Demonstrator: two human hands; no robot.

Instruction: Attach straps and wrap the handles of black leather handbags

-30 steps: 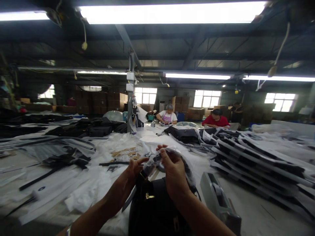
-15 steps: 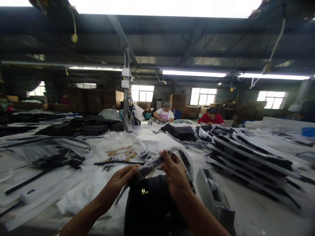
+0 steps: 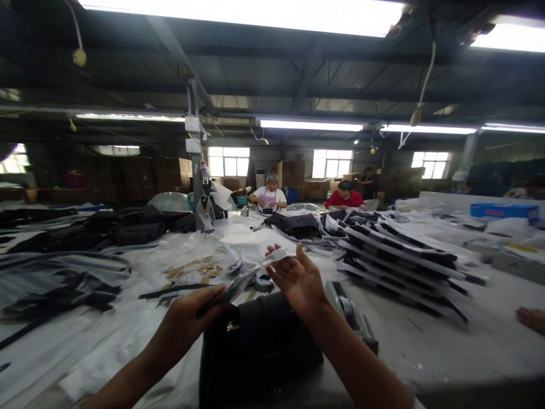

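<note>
A black bag (image 3: 259, 352) with a small gold emblem stands upright in front of me. Above it stretches a strap (image 3: 242, 281) in a clear plastic wrap. My left hand (image 3: 191, 312) is closed around the strap's near end, at the bag's upper left. The far end passes over the fingers of my right hand (image 3: 298, 284), which is open, palm turned up and fingers spread, above the bag's right side. Just right of the bag is a grey tape dispenser (image 3: 368, 335), partly behind my right forearm.
A tall stack of black and white pieces (image 3: 400, 267) lies to the right. Plastic sheets (image 3: 114, 329) and dark straps cover the left side. Brown tags (image 3: 196, 268) lie mid-table. Another person's hand (image 3: 532, 319) rests at the right edge. Two people sit working across the table.
My right hand has gone from gripping the wrapped strap to spread fingers beneath it. The strap's dark loop no longer shows at right. The view has swung right, and another person's hand has appeared.
</note>
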